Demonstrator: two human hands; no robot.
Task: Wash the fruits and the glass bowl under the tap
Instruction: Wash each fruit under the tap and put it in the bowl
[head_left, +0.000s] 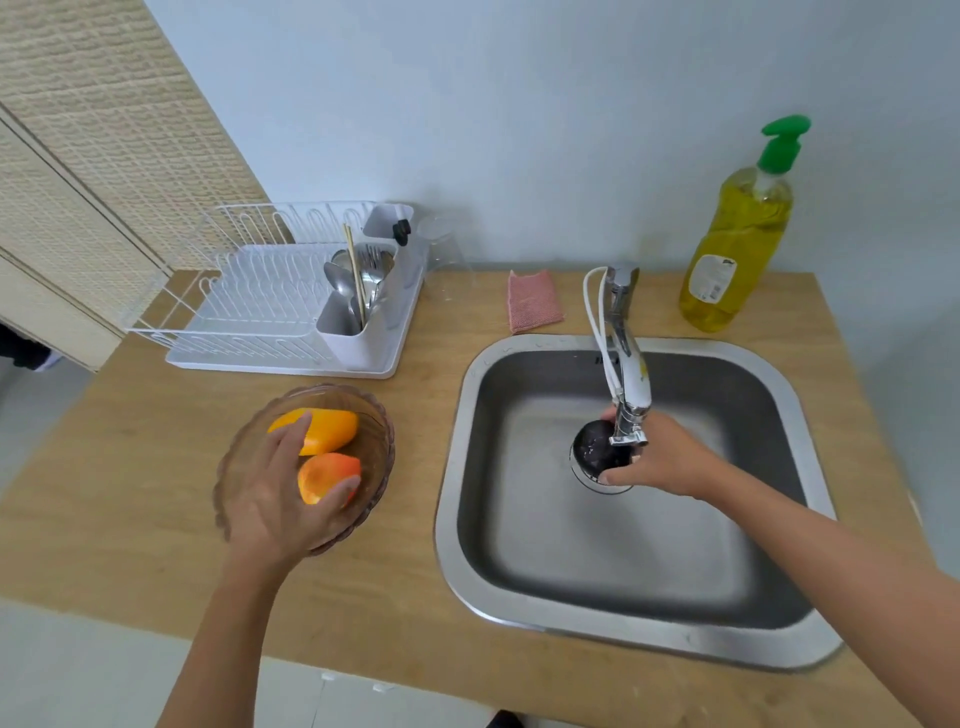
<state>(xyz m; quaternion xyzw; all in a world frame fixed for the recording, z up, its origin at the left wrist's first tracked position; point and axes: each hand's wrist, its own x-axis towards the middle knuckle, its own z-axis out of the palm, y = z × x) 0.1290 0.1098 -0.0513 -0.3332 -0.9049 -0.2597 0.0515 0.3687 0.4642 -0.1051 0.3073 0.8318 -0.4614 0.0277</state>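
While our right hand (670, 460) grips a dark fruit (597, 447) under the tap (626, 364) in the sink (623, 561), the spout hides part of it. Our left hand (275, 499) reaches into the glass bowl (363, 415), fingers closing on the orange fruit (324, 475), with a dish rack (260, 306), sponge (534, 301) and soap bottle (737, 249) behind

I see the wooden surface (130, 467) carrying glass bowl (382, 441), dish rack (260, 322), pink cloth (535, 301), soap bottle (737, 244).
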